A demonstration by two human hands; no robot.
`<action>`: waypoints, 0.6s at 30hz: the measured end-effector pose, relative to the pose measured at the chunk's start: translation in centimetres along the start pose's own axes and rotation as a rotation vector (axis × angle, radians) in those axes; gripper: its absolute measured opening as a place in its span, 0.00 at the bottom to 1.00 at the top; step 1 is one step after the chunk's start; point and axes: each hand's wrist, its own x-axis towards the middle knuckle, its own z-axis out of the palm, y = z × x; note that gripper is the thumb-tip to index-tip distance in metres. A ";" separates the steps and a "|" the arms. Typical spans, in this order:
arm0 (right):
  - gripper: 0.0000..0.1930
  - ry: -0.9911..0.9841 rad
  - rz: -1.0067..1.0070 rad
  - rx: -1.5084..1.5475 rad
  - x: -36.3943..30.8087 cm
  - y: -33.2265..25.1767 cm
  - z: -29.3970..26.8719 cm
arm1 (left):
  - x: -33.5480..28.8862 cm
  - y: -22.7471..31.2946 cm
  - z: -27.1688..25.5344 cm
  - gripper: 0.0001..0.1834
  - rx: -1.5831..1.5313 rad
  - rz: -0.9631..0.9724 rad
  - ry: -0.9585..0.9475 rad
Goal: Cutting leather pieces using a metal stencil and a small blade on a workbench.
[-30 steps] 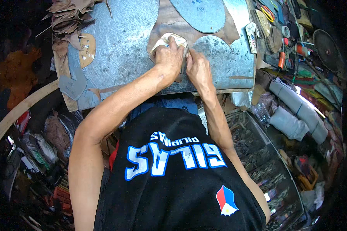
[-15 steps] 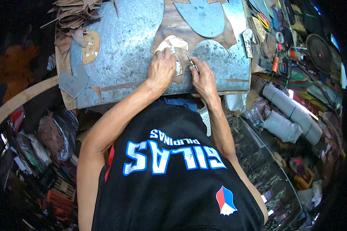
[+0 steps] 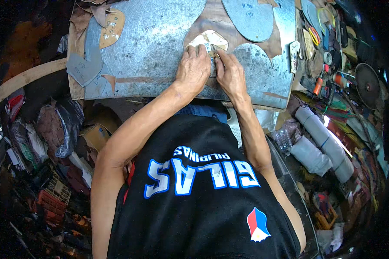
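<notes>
A cream curved pattern piece (image 3: 209,38) with ink marks lies on a sheet of brown leather (image 3: 209,20) on the metal-topped bench. My left hand (image 3: 193,69) is closed, its bent fingertips pressing on the left side of the pattern; its thumb is hidden. Just right of it, my right hand (image 3: 231,77) is closed round a slim pointed tool (image 3: 215,52), whose tip is at the pattern's inner edge. Fingers cover most of the tool. A large grey pattern (image 3: 250,21) lies on the leather at the far right.
A tan pattern (image 3: 112,28) and a grey pattern (image 3: 83,71) lie at the bench's left. The worn metal top (image 3: 149,47) reaches to the near edge. Rolls of tape and tools, including an orange-handled one (image 3: 318,86), crowd the right side; grey wrapped rolls (image 3: 320,129) lie lower right.
The view has shifted, so the bench sits higher and further right. My right hand has come closer to my left, its tool tip now at the pattern's inner edge. My left hand stays on the pattern.
</notes>
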 end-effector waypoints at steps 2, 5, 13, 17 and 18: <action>0.14 0.001 0.008 -0.004 0.0 -0.1 -0.2 | 0.0 0.1 0.0 0.23 0.005 0.012 0.003; 0.14 -0.051 0.042 -0.016 0.1 -0.9 -0.4 | 0.1 0.2 0.0 0.22 0.002 0.014 0.025; 0.15 -0.142 0.053 -0.040 -0.8 -0.9 -1.4 | 0.1 0.0 0.2 0.21 -0.026 0.027 0.014; 0.14 -0.197 0.152 -0.064 -2.3 -1.1 -1.9 | 0.1 0.1 -0.2 0.17 -0.006 0.052 0.000; 0.14 -0.167 0.152 -0.055 -2.8 -1.1 -1.6 | 0.2 0.1 -0.4 0.14 -0.005 0.065 -0.021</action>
